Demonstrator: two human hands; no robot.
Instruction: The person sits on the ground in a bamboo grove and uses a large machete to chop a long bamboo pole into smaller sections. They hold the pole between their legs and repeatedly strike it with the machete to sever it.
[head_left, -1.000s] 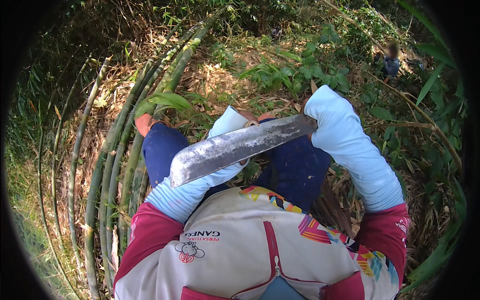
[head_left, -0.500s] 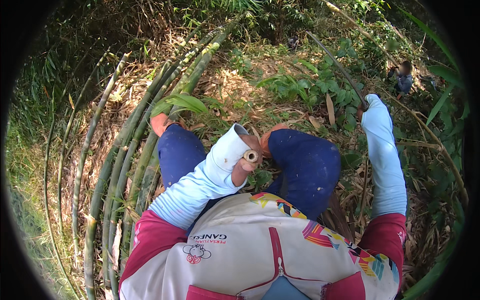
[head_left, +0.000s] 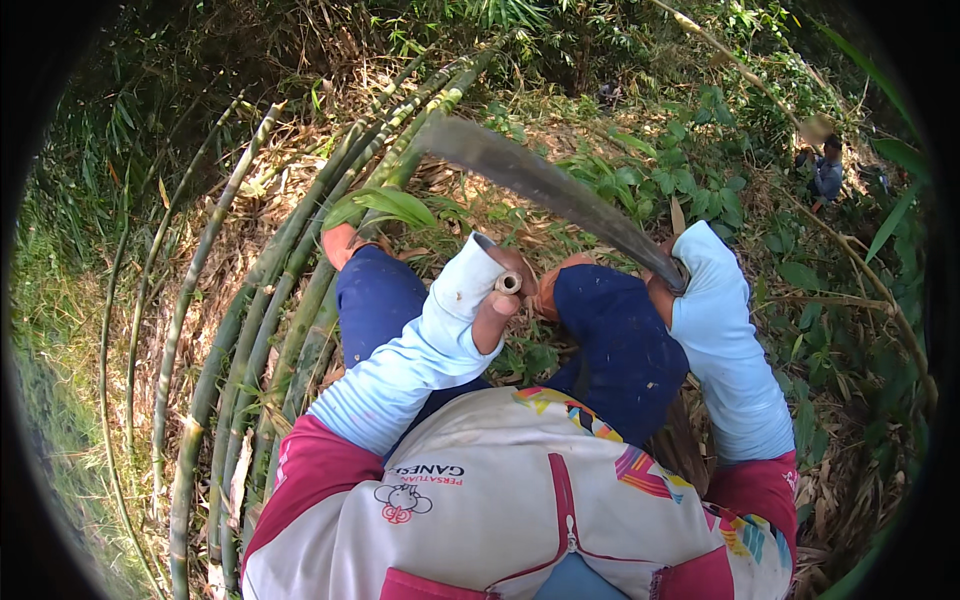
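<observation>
My left hand is closed around a thin hollow bamboo stem. Its pale round end faces up at me, and the rest of its length is hidden below the fist. To the right, my right hand grips a machete by its handle, which my fingers and sleeve mostly cover. The dark, broad blade reaches up and leftward, above and beyond my left hand, apart from the stem. Light blue sleeves cover both forearms.
Several long green bamboo culms arch along my left side. Dry leaves and leafy green plants cover the ground ahead. A slender pale branch crosses the upper right, and a person is farther off there.
My right hand has come inward and down with the machete, whose blade has swung left across the view. My left hand still holds the bamboo stem in nearly the same place.
</observation>
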